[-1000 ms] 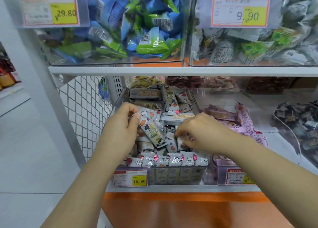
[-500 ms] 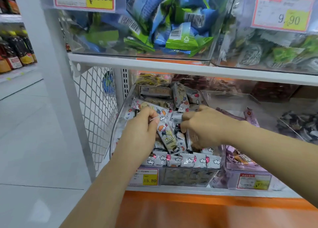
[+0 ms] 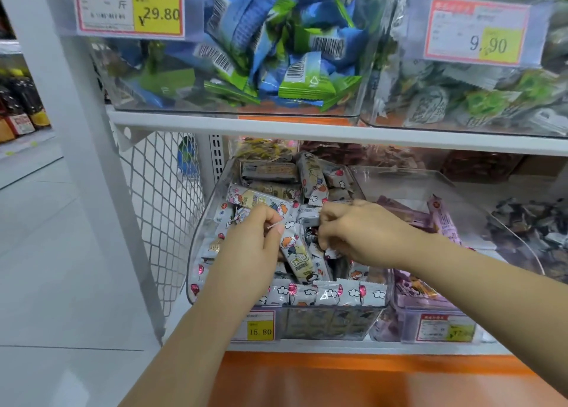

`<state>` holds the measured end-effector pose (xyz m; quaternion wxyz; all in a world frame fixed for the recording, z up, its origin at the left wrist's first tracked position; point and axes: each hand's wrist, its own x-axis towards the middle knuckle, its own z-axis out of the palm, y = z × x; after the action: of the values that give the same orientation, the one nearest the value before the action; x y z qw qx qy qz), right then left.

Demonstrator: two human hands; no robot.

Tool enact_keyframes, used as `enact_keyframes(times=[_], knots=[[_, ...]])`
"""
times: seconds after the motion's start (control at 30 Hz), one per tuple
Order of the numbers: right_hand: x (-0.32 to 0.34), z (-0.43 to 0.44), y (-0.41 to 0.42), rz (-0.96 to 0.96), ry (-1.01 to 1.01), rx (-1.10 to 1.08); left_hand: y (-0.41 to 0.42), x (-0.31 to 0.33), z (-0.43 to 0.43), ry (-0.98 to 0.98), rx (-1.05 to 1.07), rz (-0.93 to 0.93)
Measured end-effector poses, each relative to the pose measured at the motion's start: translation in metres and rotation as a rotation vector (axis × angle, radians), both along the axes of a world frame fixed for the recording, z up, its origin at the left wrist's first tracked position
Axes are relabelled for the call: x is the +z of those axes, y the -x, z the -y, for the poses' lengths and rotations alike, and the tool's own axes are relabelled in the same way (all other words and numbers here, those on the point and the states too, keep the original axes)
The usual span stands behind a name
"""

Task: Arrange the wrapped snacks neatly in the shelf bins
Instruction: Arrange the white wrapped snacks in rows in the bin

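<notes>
- Head view, front edge of the clear bin [image 3: 322, 325]: tidy row of wrapped snacks [image 3: 325, 294] stood side by side, likely the pattern to extend.
- Mid-bin: left hand [image 3: 249, 247] pinching a cartoon-printed bar [image 3: 296, 253] by its crimped end, seemingly to turn it into line.
- Just beside: right hand [image 3: 359, 234] curled onto a small packet [image 3: 330, 251], mostly hidden.
- Back edge: loose heap [image 3: 276, 173] lying crosswise, unsorted.

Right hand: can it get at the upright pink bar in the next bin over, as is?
Probably yes. The pink bar stands beside the right hand, in an open-topped bin with nothing over it. The fingers are curled on packets, though, so they'd need freeing first.
</notes>
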<state>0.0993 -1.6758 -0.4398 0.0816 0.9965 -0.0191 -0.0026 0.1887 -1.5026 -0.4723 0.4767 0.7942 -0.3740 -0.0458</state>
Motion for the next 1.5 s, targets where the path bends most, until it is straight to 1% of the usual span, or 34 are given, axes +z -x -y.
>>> enact_keyframes(times=[0.1, 0.33, 0.43, 0.57, 0.7, 0.83, 0.97, 1.1, 1.2, 1.33, 1.4, 1.5], knots=[[0.0, -0.001, -0.001, 0.04, -0.043, -0.031, 0.003, -0.002, 0.003, -0.02, -0.015, 0.012], [-0.01, 0.003, 0.0, 0.045, -0.135, -0.124, 0.014, 0.0, 0.014, -0.006, -0.031, -0.003], [-0.004, 0.003, 0.008, -0.006, -0.117, -0.087, 0.021, 0.0, 0.022, -0.026, -0.058, 0.01], [0.008, 0.007, 0.027, -0.001, -0.161, -0.054, 0.026, -0.005, 0.03, -0.118, -0.094, 0.054], [0.01, 0.014, 0.041, -0.08, -0.023, -0.122, 0.026, -0.007, 0.035, -0.226, -0.159, 0.063], [0.002, 0.006, 0.036, -0.109, 0.075, -0.163, 0.027, -0.007, 0.038, -0.293, -0.193, 0.057], [0.0, 0.001, 0.036, -0.071, 0.019, -0.157, 0.027, -0.006, 0.039, -0.287, -0.193, 0.061], [0.011, 0.004, 0.046, 0.024, 0.002, -0.122, 0.029, -0.002, 0.041, -0.267, -0.171, 0.084], [0.019, 0.003, 0.052, 0.031, 0.007, -0.122, 0.032, 0.002, 0.044, -0.254, -0.175, 0.108], [0.001, -0.001, 0.052, -0.005, 0.059, -0.146, 0.04, -0.003, 0.049, -0.368, -0.249, 0.176], [-0.007, -0.003, 0.05, -0.014, 0.047, -0.166, 0.039, -0.005, 0.051, -0.41, -0.27, 0.198], [-0.009, -0.002, 0.048, -0.009, 0.026, -0.179, 0.032, -0.002, 0.047, -0.432, -0.328, 0.144]])
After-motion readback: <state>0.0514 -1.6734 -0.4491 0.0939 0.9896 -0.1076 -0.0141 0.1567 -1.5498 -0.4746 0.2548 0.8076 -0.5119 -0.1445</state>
